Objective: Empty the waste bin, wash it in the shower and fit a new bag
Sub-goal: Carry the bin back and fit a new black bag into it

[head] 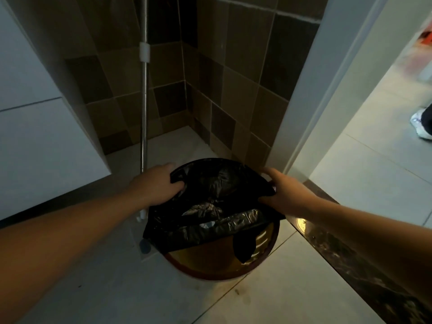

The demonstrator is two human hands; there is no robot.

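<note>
View from a head-worn camera, looking down at two bare forearms reaching forward over a round waste bin that stands on a pale tiled floor. The bin has a reddish-brown rim and a shiny amber inside, visible along its near edge. A black plastic bag is draped over the far part of the bin's opening, crumpled and glossy, with one loose flap hanging down into the bin at the near right.

The left hand has its grip closed on the bag's left edge, fingers curled round the plastic. The right hand holds the bag's right edge, thumb under the plastic and fingers lying over it.

Behind the bin, the corner walls are covered in brown and dark square tiles. A thin metal pole with a white clip stands upright against them, its foot just left of the bin. A white cabinet fills the left side. To the right, a white door frame opens onto a brighter tiled room, where a white shoe shows at the edge
</note>
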